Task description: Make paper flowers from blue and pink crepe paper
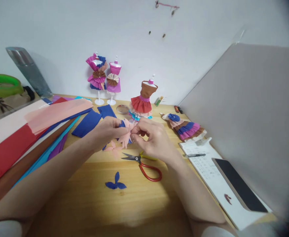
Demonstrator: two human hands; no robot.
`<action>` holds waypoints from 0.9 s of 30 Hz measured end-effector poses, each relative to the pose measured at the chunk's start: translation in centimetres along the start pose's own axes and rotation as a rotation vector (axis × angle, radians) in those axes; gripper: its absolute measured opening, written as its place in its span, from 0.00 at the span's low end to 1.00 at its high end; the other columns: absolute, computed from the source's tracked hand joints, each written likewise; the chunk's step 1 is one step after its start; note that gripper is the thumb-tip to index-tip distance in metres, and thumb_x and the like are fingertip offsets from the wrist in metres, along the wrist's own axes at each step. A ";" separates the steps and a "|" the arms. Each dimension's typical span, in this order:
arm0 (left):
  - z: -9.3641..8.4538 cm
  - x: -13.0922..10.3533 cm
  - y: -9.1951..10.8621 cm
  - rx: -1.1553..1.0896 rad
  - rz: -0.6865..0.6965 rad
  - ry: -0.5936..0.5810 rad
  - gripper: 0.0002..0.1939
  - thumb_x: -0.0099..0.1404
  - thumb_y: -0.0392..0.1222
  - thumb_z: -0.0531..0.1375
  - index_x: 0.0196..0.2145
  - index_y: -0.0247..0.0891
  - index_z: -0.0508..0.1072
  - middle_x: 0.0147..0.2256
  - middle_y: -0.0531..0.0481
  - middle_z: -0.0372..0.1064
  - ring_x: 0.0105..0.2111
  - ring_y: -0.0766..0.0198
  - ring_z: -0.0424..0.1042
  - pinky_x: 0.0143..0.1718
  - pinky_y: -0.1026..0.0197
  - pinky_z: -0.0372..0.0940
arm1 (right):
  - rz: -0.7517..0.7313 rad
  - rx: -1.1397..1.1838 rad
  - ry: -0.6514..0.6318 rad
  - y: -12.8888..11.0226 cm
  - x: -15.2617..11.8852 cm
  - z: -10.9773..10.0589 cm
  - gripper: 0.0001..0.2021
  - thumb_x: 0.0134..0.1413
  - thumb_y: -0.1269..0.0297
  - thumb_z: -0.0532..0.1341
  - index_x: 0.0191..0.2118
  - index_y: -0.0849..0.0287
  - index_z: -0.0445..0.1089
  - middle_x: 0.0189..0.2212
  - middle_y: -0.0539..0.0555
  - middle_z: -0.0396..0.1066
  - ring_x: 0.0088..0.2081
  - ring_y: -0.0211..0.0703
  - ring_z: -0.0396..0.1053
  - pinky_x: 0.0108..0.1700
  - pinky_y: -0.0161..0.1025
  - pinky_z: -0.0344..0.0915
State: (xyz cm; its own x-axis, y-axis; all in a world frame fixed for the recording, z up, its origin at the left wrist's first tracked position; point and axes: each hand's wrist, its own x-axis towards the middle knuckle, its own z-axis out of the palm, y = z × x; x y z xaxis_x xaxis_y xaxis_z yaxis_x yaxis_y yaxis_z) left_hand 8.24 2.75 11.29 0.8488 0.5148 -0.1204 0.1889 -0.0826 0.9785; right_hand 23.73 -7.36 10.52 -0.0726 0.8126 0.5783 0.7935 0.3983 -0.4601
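My left hand (110, 131) pinches a pink and blue paper flower (126, 131) from its left side, above the wooden table. On the flower's right, the thumb and fingertips of my right hand (150, 136) are closed at its centre; the fingers partly hide it. Pink petal pieces (113, 149) lie just below the flower. Scissors (137, 159) with one red and one yellow handle rest slightly open under my right hand. Nearer the front, a blue three-petal paper piece (116, 183) lies flat.
Coloured paper sheets (58, 113) spread over the left side. Small dress forms, one in a brown and red dress (144, 97), stand at the back. Another small dress (187, 128) lies right. Beyond my right forearm are a pen (196, 155), written paper and a dark phone (238, 184).
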 end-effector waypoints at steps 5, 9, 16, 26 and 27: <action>0.1 0.2 -0.5 -0.056 0.050 0.028 0.19 0.59 0.47 0.60 0.15 0.35 0.67 0.17 0.49 0.66 0.16 0.71 0.59 0.15 0.68 0.54 | 0.052 0.078 0.038 0.3 0.1 -0.3 0.07 0.49 0.77 0.58 0.24 0.60 0.68 0.22 0.48 0.66 0.25 0.34 0.63 0.29 0.33 0.60; 0.2 0.5 -0.8 -0.002 0.075 0.079 0.19 0.61 0.47 0.60 0.16 0.35 0.68 0.16 0.51 0.65 0.16 0.71 0.59 0.16 0.67 0.55 | 0.178 0.193 0.057 0.3 0.2 -0.6 0.06 0.47 0.73 0.59 0.24 0.61 0.70 0.20 0.49 0.68 0.22 0.33 0.61 0.26 0.33 0.56; 0.4 0.2 -0.6 0.024 0.166 0.081 0.21 0.63 0.47 0.58 0.16 0.35 0.69 0.18 0.50 0.69 0.21 0.68 0.65 0.23 0.67 0.60 | 0.306 0.323 0.060 -0.3 0.3 -0.1 0.06 0.46 0.68 0.60 0.22 0.60 0.69 0.18 0.47 0.65 0.20 0.32 0.57 0.23 0.32 0.54; 0.4 0.1 -0.7 -0.028 0.264 0.065 0.20 0.64 0.43 0.57 0.16 0.35 0.69 0.20 0.50 0.70 0.23 0.68 0.67 0.27 0.65 0.61 | 0.350 0.286 0.122 0.0 0.3 0.4 0.04 0.43 0.69 0.60 0.22 0.60 0.69 0.17 0.47 0.66 0.19 0.32 0.58 0.22 0.32 0.54; 0.5 0.1 -0.7 -0.005 0.279 0.069 0.20 0.64 0.43 0.57 0.16 0.35 0.69 0.20 0.50 0.70 0.22 0.68 0.66 0.26 0.66 0.60 | 0.357 0.286 0.125 0.0 0.3 0.5 0.04 0.43 0.69 0.60 0.22 0.60 0.69 0.17 0.47 0.66 0.19 0.32 0.58 0.22 0.31 0.54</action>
State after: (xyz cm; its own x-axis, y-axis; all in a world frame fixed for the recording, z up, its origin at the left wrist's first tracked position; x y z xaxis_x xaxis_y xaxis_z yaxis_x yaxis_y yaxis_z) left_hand 8.39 2.45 10.49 0.8320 0.5295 0.1654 -0.0500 -0.2254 0.9730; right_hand 23.40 -6.92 10.39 0.2613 0.8696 0.4189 0.5561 0.2191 -0.8017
